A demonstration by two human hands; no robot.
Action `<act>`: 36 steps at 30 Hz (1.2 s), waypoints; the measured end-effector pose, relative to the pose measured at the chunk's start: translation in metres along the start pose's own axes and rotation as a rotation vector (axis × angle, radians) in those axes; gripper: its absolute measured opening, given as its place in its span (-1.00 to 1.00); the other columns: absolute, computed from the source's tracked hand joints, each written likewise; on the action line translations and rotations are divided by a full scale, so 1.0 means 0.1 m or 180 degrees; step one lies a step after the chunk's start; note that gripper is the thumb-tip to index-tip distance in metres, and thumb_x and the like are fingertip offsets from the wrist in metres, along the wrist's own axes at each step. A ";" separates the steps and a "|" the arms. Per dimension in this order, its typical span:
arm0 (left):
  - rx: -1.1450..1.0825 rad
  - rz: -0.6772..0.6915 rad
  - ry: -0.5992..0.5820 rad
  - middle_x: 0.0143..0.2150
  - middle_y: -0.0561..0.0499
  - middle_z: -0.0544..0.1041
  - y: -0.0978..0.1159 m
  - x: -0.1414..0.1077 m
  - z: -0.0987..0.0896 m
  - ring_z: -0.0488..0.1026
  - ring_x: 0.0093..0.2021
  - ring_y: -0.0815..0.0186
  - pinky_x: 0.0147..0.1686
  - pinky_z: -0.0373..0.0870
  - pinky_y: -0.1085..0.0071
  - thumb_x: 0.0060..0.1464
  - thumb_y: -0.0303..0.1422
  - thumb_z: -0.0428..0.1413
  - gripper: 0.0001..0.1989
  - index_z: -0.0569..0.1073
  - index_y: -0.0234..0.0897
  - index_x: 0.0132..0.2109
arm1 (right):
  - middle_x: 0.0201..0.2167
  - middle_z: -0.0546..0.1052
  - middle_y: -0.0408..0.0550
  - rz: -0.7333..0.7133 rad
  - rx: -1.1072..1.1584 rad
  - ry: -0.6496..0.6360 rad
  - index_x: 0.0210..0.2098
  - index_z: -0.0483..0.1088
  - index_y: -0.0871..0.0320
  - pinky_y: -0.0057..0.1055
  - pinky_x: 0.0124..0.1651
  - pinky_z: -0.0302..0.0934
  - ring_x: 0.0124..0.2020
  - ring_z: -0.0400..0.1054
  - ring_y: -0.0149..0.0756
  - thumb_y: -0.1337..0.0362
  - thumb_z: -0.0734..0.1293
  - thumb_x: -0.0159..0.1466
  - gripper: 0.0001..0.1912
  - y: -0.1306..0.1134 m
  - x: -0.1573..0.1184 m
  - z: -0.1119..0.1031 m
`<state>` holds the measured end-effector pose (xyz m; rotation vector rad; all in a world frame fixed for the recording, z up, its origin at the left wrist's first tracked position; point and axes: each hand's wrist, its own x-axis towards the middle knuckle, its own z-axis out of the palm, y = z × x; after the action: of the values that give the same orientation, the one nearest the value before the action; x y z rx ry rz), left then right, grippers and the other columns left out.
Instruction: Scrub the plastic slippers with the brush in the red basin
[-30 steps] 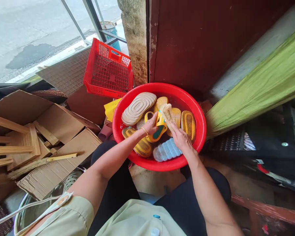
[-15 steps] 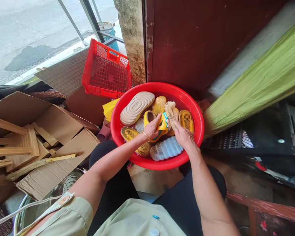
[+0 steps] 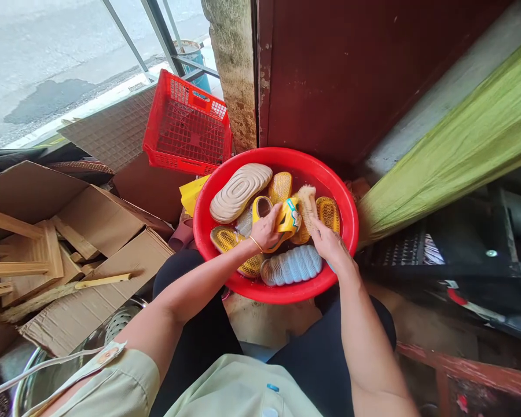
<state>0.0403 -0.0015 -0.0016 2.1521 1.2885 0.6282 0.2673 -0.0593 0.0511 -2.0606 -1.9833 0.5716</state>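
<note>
My left hand is closed around a yellow clog with a teal and white decoration, held over a red basin. In my right hand is a scrub brush with pale bristles, close against the clog's decorated side. Around them in the basin's water lie a beige sandal sole up, a light blue sandal sole up, and several yellow shoes, one yellow sole by the right wall. My fingers partly hide the brush's handle and the clog.
Behind the basin on the left stands a red plastic crate. Cardboard and wooden pieces fill the left side. A green cloth hangs at the right, beside a dark red door.
The brush has shifted slightly and its head is tilted differently beside the clog. The clog has turned a little in my left hand. Both hands keep their hold.
</note>
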 end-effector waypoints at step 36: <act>0.0781 0.0209 -0.0693 0.35 -0.14 0.46 -0.09 -0.03 0.03 0.12 0.48 -0.14 0.35 0.02 -0.10 -0.15 -0.47 0.12 -0.08 0.24 -0.21 0.44 | 0.01 0.67 0.13 0.0082 -0.0681 -0.0591 0.50 0.14 0.06 -0.15 0.09 0.40 -0.02 0.60 0.00 0.25 0.15 0.48 -0.39 -0.05 -0.14 0.02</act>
<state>0.0354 -0.0011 -0.0105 2.3922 1.2331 0.2608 0.2616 -0.0727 0.0530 -2.2325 -2.2116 0.5988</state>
